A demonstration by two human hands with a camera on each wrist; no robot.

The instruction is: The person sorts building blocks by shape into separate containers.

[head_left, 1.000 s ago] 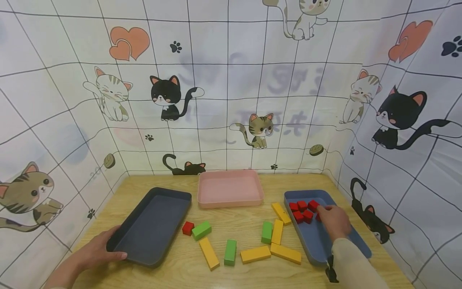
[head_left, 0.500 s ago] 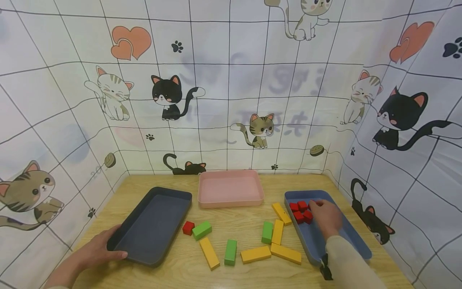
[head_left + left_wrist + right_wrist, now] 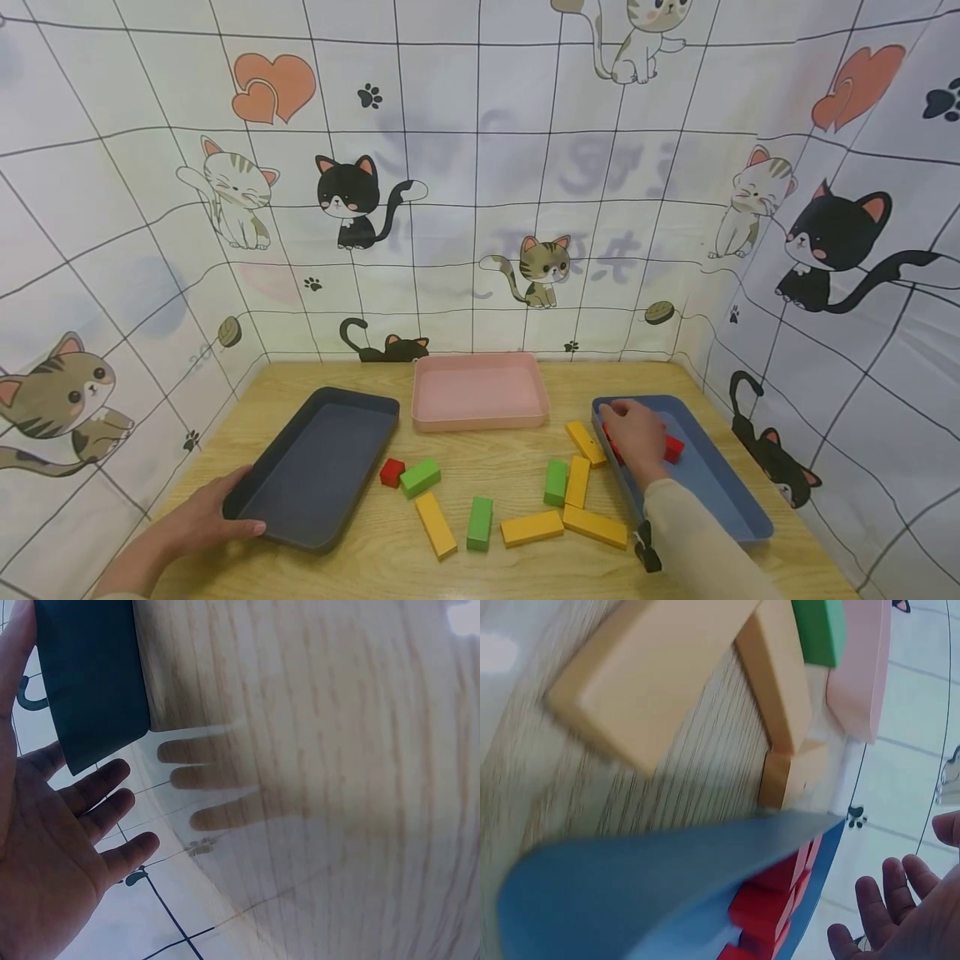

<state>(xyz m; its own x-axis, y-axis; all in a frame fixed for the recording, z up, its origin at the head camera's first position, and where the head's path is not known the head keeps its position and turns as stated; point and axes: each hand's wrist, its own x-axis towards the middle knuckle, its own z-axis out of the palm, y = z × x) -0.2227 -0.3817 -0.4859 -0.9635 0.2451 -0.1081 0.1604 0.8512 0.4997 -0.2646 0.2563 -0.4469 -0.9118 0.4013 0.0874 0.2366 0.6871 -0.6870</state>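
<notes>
Red cubes (image 3: 673, 450) are clustered in the far part of a blue tray (image 3: 720, 487), which is set at three o'clock on the wooden table (image 3: 375, 575), twelve being the far edge; some cubes are covered from the head view by the right hand (image 3: 637, 433). That hand is held over the cluster towards the tray's eleven o'clock, its thumb and fingers loosely bent and parted in the right wrist view, with nothing seen between them; whether a cube is touched cannot be told. Just outside the tray, at two o'clock, a yellow block (image 3: 585, 443) is seen, with a green block (image 3: 555, 482) and a second yellow block (image 3: 577, 482) laid side by side near three, and two more yellow blocks at four and five. A green block is placed at six, a slanted yellow one near seven, and a lone red cube (image 3: 392, 472) just beside a tilted green block near nine. At nine o'clock a dark grey tray (image 3: 311, 467) is touched at its eight o'clock corner by the left hand (image 3: 198, 517), that corner being spanned by thumb and index finger, the other fingers extended and spread. A pink tray (image 3: 480, 392) is placed at twelve, backed by a cat-printed cloth (image 3: 450, 200).
</notes>
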